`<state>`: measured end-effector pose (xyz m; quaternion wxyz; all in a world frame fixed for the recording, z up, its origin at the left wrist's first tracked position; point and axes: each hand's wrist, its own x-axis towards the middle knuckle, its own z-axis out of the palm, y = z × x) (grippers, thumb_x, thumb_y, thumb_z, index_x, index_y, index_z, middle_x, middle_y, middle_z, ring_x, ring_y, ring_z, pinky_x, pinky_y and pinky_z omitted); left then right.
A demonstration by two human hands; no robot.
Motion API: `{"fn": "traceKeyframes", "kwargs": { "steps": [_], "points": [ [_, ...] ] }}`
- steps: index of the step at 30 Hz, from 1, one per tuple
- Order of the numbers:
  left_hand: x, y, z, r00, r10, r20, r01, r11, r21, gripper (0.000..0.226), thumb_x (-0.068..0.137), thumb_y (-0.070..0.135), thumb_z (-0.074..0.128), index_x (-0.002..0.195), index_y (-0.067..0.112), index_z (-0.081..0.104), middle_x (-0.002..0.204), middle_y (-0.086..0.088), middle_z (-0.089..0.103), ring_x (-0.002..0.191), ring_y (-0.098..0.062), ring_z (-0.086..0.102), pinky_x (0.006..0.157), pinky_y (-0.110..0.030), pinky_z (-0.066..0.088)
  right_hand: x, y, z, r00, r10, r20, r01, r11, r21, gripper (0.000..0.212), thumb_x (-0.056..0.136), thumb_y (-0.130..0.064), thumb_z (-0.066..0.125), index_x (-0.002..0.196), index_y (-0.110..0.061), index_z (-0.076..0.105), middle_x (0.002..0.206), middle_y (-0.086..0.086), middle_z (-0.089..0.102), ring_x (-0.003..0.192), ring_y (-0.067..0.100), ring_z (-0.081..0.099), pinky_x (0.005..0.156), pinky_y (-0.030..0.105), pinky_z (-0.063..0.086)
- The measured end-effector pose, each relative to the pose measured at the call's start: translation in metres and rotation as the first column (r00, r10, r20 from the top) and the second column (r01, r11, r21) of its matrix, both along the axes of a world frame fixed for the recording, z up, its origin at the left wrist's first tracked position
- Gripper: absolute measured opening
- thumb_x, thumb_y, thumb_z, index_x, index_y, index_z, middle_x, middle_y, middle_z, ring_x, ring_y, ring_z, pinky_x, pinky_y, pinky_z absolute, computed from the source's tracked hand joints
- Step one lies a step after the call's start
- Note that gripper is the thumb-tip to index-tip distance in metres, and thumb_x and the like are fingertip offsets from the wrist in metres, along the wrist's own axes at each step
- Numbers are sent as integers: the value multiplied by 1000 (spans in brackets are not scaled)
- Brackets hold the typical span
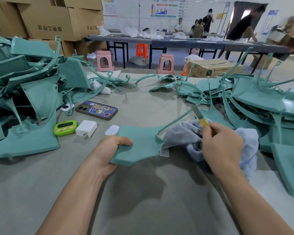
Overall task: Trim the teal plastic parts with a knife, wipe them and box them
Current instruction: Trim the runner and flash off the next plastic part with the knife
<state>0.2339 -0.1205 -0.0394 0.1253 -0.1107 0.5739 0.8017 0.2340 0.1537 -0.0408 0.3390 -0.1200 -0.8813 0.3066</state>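
From where I stand, the person's left hand [112, 150] grips the near left edge of a flat teal part [139, 143], thumb on top and fingers curled beneath, holding it low over the grey table [143, 192]. The right hand [222, 145] is closed around the yellow handle of a utility knife [198, 114], its blade pointing up and away, close to the part's thin curved arm. A grey-blue cloth [182, 134] lies bunched under that hand.

The part is held at one edge only, so I reckon the springy arm could flex and make the blade skip, gouging the plastic or nicking the cloth. The heaps of untrimmed teal parts [261, 102] crowd the knife hand's elbow room. A phone [96, 110] lies nearby.
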Motion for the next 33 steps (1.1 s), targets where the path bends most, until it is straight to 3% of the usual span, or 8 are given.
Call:
{"fn": "traceKeyframes", "kwargs": {
  "steps": [3, 5, 12, 15, 18, 25, 29, 33],
  "points": [
    [0, 1, 0, 1000, -6, 0, 6, 1000, 3, 52, 84, -8, 55, 135, -9, 44, 93, -19, 75, 66, -30, 73, 46, -31, 55, 11, -12, 1, 959, 283, 18, -283, 958, 47, 25, 95, -27, 61, 72, -34, 66, 58, -9, 57, 59, 9, 50, 51, 16, 31],
    [0, 0, 0, 1000, -10, -4, 10, 1000, 7, 52, 84, -8, 54, 135, -9, 44, 94, -19, 75, 67, -30, 73, 48, -32, 57, 15, -22, -1, 897, 415, 150, -432, 896, 105, 25, 95, -30, 64, 71, -37, 65, 57, -12, 59, 52, 10, 51, 45, 21, 32],
    [2, 2, 1, 999, -46, 19, 46, 999, 7, 53, 86, -11, 53, 138, -10, 41, 97, -22, 75, 69, -34, 74, 47, -33, 56, 0, 1, 5, 999, -45, -11, 45, 999, 24, 33, 97, -25, 55, 66, -16, 54, 56, 2, 53, 59, 27, 49, 53, 36, 32],
    [1, 2, 0, 998, -48, 28, 47, 999, 12, 54, 86, -10, 52, 138, -9, 41, 100, -23, 75, 70, -34, 74, 47, -33, 56, 7, -5, 2, 985, 166, -41, -165, 986, 29, 21, 95, -27, 61, 76, -23, 67, 58, -5, 56, 59, 13, 49, 55, 25, 37],
    [0, 0, 0, 998, -53, 16, 52, 998, 35, 52, 85, -10, 52, 136, -10, 43, 107, -26, 73, 75, -35, 75, 52, -36, 59, 13, -24, -5, 913, 395, 107, -407, 903, 140, 18, 93, -30, 66, 76, -25, 69, 50, -7, 52, 49, 13, 47, 50, 35, 43],
    [1, 0, 1, 996, -76, 38, 75, 997, 20, 49, 88, -9, 50, 137, -9, 45, 105, -23, 74, 75, -34, 75, 52, -37, 60, 2, 5, 6, 995, -99, 12, 99, 995, 15, 31, 96, -25, 57, 66, -17, 53, 54, 1, 52, 55, 28, 46, 51, 34, 28],
    [0, 0, -1, 998, -58, 31, 57, 998, 25, 54, 87, -9, 51, 140, -7, 39, 108, -24, 74, 80, -36, 75, 55, -38, 61, 12, -9, 6, 988, 148, -49, -145, 987, 68, 23, 95, -24, 62, 73, -22, 64, 57, -4, 53, 58, 20, 47, 56, 33, 34],
    [-1, -5, -2, 998, -65, 25, 63, 995, 75, 54, 86, -7, 52, 139, -7, 43, 113, -25, 72, 83, -35, 75, 56, -37, 60, 14, -19, 0, 920, 380, 93, -391, 906, 161, 22, 95, -26, 64, 73, -23, 68, 50, -6, 53, 50, 17, 49, 51, 38, 44]
  ]
}}
